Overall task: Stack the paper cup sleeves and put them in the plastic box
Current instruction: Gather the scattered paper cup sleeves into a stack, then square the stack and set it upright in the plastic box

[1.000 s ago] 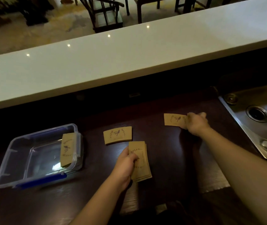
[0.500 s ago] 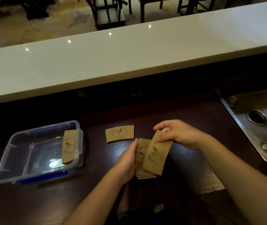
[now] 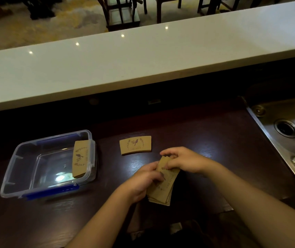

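Both hands hold a stack of brown paper cup sleeves [image 3: 162,188] low over the dark counter. My left hand [image 3: 141,181] grips the stack's left side. From the right, my right hand [image 3: 182,161] pinches the stack's top end. One single sleeve [image 3: 135,144] with a bird print lies flat on the counter just beyond the hands. Another sleeve [image 3: 79,158] leans against the right wall inside the clear plastic box [image 3: 17,161], which stands open at the left with blue clips.
A steel sink [image 3: 290,133] is set into the counter at the right. A raised white bar top [image 3: 143,56] runs across behind the dark work surface [image 3: 214,140]. Chairs stand on the floor beyond it.
My right hand picked up a sleeve from the counter at the right, carried it left and laid it onto the stack held by my left hand; both hands now grip the stack.
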